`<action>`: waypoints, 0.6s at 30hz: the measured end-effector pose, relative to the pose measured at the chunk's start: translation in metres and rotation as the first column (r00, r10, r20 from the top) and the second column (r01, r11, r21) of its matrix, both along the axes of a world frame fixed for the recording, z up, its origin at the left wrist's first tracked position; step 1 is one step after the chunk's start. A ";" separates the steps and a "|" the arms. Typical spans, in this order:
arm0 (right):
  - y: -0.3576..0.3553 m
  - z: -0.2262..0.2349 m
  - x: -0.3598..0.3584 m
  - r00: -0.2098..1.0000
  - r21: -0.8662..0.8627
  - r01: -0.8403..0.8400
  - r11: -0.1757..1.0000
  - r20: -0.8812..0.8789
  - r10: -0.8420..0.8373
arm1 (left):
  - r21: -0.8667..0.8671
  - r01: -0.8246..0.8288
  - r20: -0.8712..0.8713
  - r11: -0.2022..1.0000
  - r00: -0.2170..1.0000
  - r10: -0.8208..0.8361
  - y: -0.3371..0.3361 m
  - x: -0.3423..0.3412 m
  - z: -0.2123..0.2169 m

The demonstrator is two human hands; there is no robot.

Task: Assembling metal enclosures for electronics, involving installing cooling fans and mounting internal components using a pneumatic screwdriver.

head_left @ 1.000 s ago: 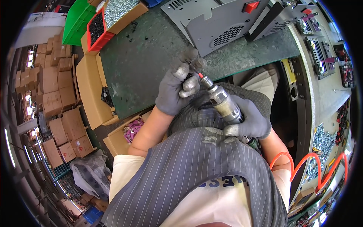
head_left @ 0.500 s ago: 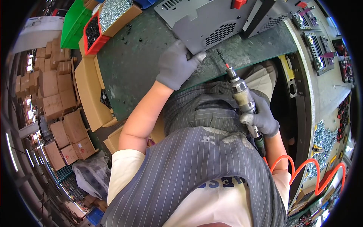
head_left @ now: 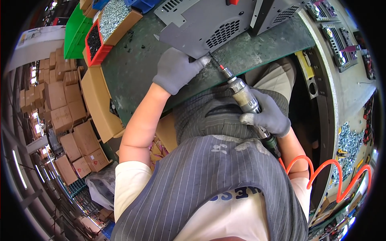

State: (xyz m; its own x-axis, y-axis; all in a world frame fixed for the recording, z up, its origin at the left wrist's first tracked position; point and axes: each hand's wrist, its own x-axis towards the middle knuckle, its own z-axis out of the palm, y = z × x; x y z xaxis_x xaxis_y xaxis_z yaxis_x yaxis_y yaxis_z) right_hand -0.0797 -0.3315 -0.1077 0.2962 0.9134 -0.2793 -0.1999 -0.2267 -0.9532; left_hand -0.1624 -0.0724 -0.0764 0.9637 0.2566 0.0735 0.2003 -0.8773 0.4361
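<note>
A grey sheet-metal case (head_left: 189,38) with slots and a honeycomb vent stands on the dark green worktop (head_left: 124,76). My gloved left hand (head_left: 173,70) grips the lower left edge of this case. Its thumb lies along the bottom corner, while its other fingers are partly hidden by the metal. Gloved too, my right hand (head_left: 267,114) is wrapped round an air screwdriver (head_left: 244,94) with a coiled orange hose (head_left: 299,158). The long driver bit (head_left: 217,62) points at the bottom edge of the case, beside my left thumb. Whether it touches the metal I cannot tell.
Far left stand a red bin (head_left: 102,56) of black screws, a cardboard box (head_left: 128,25) of silver screws, and green (head_left: 78,34) and blue (head_left: 142,5) bins. An open carton (head_left: 94,98) sits by the worktop's left side. Loose silver screws (head_left: 348,146) cover part of the right-hand bench.
My right hand has brought the screwdriver left and forward, so its bit now lies at the case's bottom edge near my left thumb. My left hand keeps its hold; the whole view has shifted slightly.
</note>
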 end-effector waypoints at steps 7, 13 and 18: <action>0.000 -0.004 -0.001 0.996 0.057 0.037 0.998 -0.083 -0.032 | -0.017 -0.004 0.019 1.000 1.000 0.005 0.003 0.000 -0.008; 0.010 0.010 0.005 0.999 -0.079 0.014 0.997 -0.034 -0.016 | -0.002 0.041 0.034 0.999 0.999 -0.041 0.008 0.001 -0.011; 0.012 0.011 0.005 0.997 -0.061 -0.009 0.998 -0.076 0.004 | -0.259 0.168 0.124 0.951 0.982 -0.139 0.025 -0.002 -0.012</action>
